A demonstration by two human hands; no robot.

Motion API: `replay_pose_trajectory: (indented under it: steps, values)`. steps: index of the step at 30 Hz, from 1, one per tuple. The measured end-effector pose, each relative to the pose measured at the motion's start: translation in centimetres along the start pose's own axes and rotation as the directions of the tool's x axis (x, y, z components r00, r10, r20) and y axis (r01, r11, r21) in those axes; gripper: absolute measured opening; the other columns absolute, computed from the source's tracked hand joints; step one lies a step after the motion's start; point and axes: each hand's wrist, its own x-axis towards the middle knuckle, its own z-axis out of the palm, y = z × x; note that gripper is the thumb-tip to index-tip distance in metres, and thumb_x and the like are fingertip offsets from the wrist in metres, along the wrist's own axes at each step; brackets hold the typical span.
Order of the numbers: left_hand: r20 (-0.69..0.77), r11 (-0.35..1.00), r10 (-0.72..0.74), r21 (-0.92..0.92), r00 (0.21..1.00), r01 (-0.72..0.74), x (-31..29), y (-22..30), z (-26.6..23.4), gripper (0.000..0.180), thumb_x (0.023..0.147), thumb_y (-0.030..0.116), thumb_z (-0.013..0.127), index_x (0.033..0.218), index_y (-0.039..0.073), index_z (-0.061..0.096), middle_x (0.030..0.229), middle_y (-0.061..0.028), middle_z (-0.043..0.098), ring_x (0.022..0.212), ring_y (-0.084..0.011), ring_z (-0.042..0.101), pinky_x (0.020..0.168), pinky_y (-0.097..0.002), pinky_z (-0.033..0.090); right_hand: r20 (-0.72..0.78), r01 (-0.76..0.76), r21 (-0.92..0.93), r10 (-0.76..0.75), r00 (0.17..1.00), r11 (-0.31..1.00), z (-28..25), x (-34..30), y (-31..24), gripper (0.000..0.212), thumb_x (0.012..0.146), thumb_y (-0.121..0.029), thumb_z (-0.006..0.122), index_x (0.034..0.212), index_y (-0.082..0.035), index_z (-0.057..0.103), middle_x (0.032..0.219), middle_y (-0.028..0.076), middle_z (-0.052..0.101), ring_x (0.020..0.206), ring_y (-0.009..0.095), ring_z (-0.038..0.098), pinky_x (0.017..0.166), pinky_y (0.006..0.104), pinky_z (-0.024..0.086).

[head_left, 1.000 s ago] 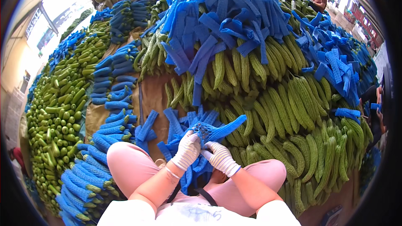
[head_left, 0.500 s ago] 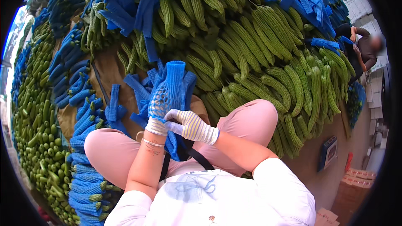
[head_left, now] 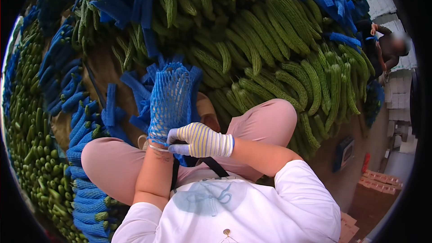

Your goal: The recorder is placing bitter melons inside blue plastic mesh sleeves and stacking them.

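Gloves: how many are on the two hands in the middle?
2: one striped glove on the right hand; a second glove, partly hidden, on the left hand inside the blue net.

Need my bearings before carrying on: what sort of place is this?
Probably a vegetable packing area: long green vegetables lie heaped in rows, loose blue net sleeves are piled nearby, and sleeved vegetables lie at left.

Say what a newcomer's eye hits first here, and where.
Likely the blue net sleeve stretched over the left hand, left of centre, with the striped-gloved right hand at its lower edge. Next, the ridged green gourds lying in rows across the upper right. Then the blue-sleeved vegetables stacked down the left side.
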Motion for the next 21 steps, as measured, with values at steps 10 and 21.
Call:
replay_pose_trajectory:
  steps: [10, 21]
  values:
    - [-0.099, 0.451, -0.649, -0.849, 0.754, 0.276, 1.2, -0.7, 2.2, 0.032, 0.082, 0.006, 0.058, 0.115, 0.005, 0.058, 0.122, -0.0101, 0.057, 0.122, -0.0319, 0.046, 0.102, -0.0392, 0.038, 0.304, -0.318, 0.260, 0.235, 0.923, 0.912, -3.3, -0.1, -0.3, 0.026, 0.086, -0.026, 0.064, 0.095, -0.002, 0.061, 0.076, 0.003, 0.062, 0.070, 0.009, 0.057, 0.066, 0.0261, 0.048]
    - [0.208, 0.991, 0.135, -0.041, 0.969, -0.130, -1.2, -1.4, 5.0, 0.042, 0.079, 0.001, 0.055, 0.121, 0.004, 0.051, 0.126, -0.0164, 0.051, 0.124, -0.0359, 0.043, 0.109, -0.0471, 0.029, -0.920, -0.914, -0.327, 0.140, 0.365, 0.239, -26.9, -5.7, 14.9, 0.068, 0.084, -0.031, 0.057, 0.140, -0.006, 0.029, 0.145, 0.018, 0.030, 0.133, 0.034, 0.030, 0.108, 0.0444, 0.027]
